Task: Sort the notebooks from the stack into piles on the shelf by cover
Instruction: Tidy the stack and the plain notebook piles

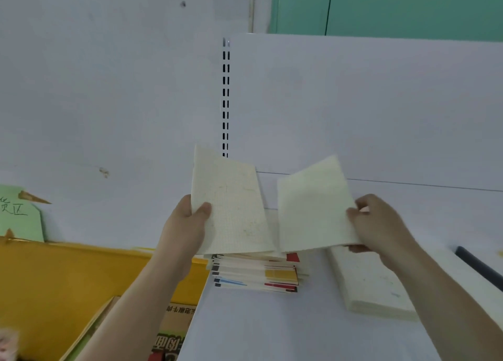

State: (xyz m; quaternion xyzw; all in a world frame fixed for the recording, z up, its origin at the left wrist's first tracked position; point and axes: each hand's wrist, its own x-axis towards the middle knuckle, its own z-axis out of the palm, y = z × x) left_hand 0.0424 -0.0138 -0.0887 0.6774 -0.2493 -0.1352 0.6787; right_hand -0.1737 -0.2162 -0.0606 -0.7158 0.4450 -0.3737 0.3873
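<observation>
A stack of notebooks (257,275) with red, yellow and blue cover edges lies on the white shelf (272,328). Above it my left hand (187,224) grips the left edge of a cream notebook (231,205) with a faint grid, held upright. My right hand (378,224) pinches the right edge of a second cream notebook (313,205), also raised. The two notebooks stand side by side and hide the top of the stack. A pile of cream notebooks (373,284) lies on the shelf to the right of the stack.
A slotted upright (226,96) runs up the white back panel. A dark rod (479,265) lies at the shelf's right edge. Left of the shelf stand a yellow bin (68,273), a cardboard box with print (171,330) and a green paper sign (19,213).
</observation>
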